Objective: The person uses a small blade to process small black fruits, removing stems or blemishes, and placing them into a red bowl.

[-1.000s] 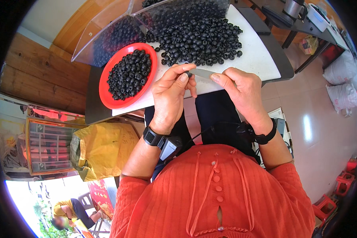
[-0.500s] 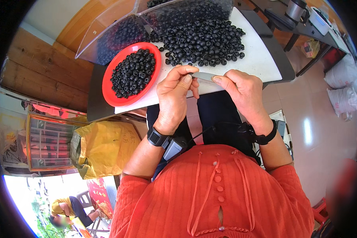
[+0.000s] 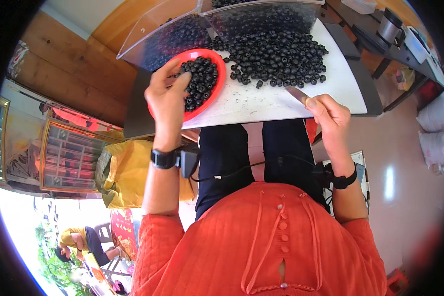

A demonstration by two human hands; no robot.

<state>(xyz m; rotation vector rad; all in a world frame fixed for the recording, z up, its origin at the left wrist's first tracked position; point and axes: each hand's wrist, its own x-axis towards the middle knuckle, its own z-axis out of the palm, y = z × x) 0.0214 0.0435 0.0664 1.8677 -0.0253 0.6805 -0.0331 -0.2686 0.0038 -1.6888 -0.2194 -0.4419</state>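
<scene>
My left hand (image 3: 165,98) is over the left side of a red bowl (image 3: 221,74), with its thumb and fingers apart and no bead visible between them. Small black round beads (image 3: 201,86) with holes lie in the bowl. My right hand (image 3: 331,113) grips a short knife (image 3: 296,93), its grey blade pointing up and left. The handle is hidden in the fingers. Just beyond the blade tip, a large heap of the same black beads (image 3: 276,56) spreads over a white board (image 3: 271,106).
A clear plastic bin (image 3: 143,34) with more beads stands behind the bowl and the heap. At the far right, a metal mug (image 3: 390,27) and a white tub (image 3: 415,45) are on a dark side table. A yellow sack (image 3: 128,172) stands at the left. One person (image 3: 79,244) sits outside.
My hands, earlier together at the knife, have parted. The left moved to the red bowl; the right shifted right with the knife. The view has shifted slightly.
</scene>
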